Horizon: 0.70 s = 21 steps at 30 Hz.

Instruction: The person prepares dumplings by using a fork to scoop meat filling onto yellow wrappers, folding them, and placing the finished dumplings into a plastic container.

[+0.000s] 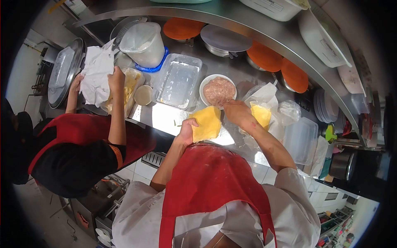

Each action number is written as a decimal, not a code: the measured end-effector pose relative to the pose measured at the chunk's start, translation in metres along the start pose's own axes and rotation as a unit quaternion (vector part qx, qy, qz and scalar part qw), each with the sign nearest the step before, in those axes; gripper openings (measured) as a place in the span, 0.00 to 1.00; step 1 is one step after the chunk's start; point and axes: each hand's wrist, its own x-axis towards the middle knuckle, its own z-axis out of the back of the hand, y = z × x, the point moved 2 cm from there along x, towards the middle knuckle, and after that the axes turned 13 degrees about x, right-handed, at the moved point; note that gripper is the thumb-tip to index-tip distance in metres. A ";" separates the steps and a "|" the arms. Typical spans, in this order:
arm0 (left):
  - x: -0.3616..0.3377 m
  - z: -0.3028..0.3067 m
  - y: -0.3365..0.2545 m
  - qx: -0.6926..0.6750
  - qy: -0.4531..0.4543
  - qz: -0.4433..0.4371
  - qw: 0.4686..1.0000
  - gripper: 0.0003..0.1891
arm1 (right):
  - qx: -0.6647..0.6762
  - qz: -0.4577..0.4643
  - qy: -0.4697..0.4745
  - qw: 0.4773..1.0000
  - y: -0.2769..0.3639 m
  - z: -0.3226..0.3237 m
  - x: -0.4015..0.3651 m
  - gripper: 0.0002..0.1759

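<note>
The left hand [189,130] has the yellow sheets [209,124] clamped at one side, over the near edge of the tabletop [209,65]. They look light, limp, easily torn; the right hand's [237,112] grip, by the mince [219,90], I can't tell

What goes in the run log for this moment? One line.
left hand: holds yellow sheets | right hand: at bowl of meat | co-worker: holds white sheet

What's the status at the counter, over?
Left hand holding square yellow sheet. Right hand at pink minced meat, round white bowl. Red-aproned co-worker on left.
</note>
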 end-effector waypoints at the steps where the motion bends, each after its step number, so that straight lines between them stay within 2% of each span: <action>1: 0.000 0.001 0.000 0.001 -0.004 -0.002 1.000 0.37 | 0.007 0.014 0.031 0.999 -0.004 0.001 0.004 0.15; 6: -0.004 0.002 -0.002 0.005 -0.014 -0.013 1.000 0.37 | 0.113 0.107 0.172 0.973 -0.069 0.007 0.037 0.19; 7: -0.004 0.002 -0.004 0.000 -0.012 -0.019 1.000 0.37 | 0.236 -0.074 0.201 0.948 -0.051 0.031 0.020 0.23; 10: -0.015 -0.001 -0.013 -0.022 0.009 -0.043 0.999 0.38 | 0.462 -0.176 0.204 0.845 -0.058 0.042 0.001 0.22; 13: -0.016 0.000 -0.016 -0.036 0.002 -0.059 0.998 0.38 | 0.565 -0.172 0.180 0.786 -0.058 0.048 -0.017 0.26; 16: -0.015 -0.010 -0.019 -0.062 -0.019 -0.076 0.995 0.38 | 0.628 -0.141 0.148 0.751 -0.051 0.044 -0.036 0.26; 20: -0.016 -0.031 -0.026 -0.100 0.022 -0.080 0.992 0.39 | 0.692 -0.093 0.069 0.713 -0.025 0.032 -0.066 0.24; 21: -0.016 -0.032 -0.025 -0.106 0.030 -0.081 0.991 0.38 | 0.668 -0.078 0.027 0.740 -0.020 0.029 -0.070 0.23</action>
